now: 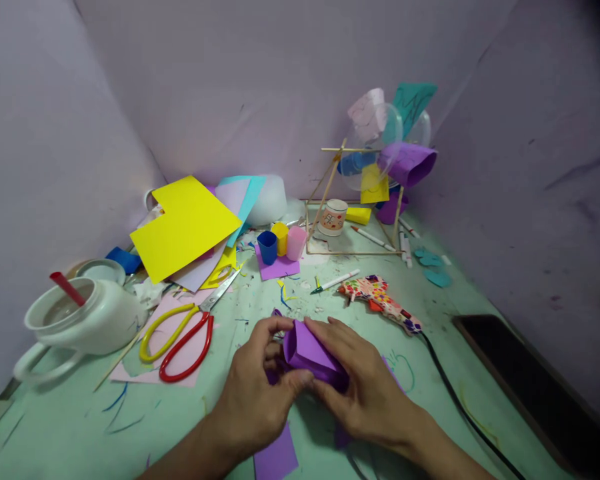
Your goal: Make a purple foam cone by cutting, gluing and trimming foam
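Note:
Between my two hands is a purple paper box, folded into a short open-ended tube, above the front of the table. My left hand is closed on its left end, thumb at the lower edge and fingers behind. My right hand wraps the right end, its fingers lying along the top. Under my hands lies a flat purple paper piece. Scissors with one yellow and one red handle rest to the left. Beyond my right hand lies a floral-covered glue gun with a black cord.
A white teapot stands at left, near stacked coloured paper. Small blue, yellow and pink paper cups sit mid-table. A stick frame with a paper-cupped wheel stands at back right. A marker and dark phone-like slab lie nearby.

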`<state>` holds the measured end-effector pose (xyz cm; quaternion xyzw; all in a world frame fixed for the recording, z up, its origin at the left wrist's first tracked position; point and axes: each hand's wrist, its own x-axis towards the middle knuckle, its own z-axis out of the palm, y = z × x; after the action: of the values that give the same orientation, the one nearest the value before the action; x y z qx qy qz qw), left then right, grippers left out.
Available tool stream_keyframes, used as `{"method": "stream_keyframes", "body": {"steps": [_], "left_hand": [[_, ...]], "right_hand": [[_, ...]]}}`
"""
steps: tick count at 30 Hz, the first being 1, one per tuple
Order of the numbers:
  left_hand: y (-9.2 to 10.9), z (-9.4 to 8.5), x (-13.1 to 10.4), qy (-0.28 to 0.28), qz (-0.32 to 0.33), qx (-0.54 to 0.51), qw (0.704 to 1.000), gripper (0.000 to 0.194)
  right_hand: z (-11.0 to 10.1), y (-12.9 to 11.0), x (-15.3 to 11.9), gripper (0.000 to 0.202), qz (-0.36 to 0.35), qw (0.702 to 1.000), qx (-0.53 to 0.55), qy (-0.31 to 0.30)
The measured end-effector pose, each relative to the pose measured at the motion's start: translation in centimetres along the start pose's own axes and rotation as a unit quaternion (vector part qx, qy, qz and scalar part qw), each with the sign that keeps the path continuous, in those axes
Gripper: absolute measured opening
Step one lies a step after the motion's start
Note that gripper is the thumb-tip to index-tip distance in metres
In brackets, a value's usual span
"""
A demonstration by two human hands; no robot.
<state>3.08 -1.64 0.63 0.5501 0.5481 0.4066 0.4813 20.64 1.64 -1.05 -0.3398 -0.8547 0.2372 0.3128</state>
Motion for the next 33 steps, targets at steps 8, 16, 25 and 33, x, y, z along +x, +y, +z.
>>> {"method": "stream_keyframes", "body": {"steps": [8, 16, 25, 33], "left_hand": [[0.2, -0.7, 0.8, -0.068, -0.035, -0.049, 0.996, 0.029], [-1.9, 0.0, 1.2, -0.045, -0.046, -0.328, 0.943, 0.048], [-1.7, 0.7, 0.9, -0.079, 0.042, -0.044, 0.995, 0.046], [-2.9, 0.5, 1.0, -0.085, 0.139, 0.126, 0.979, 0.041]], "right_hand": [[-0.8, 0.4, -0.1, 0.058, -0.021, 0.999, 0.027, 0.000], [-1.2, 0.0, 0.9, 0.093, 0.248, 0.864, 0.436, 0.054], [-0.5, -1.1, 0.6, 0.063, 0.189, 0.929, 0.311, 0.070], [-0.2, -1.0, 0.6, 0.062, 0.124, 0.961, 0.237, 0.069]]}}
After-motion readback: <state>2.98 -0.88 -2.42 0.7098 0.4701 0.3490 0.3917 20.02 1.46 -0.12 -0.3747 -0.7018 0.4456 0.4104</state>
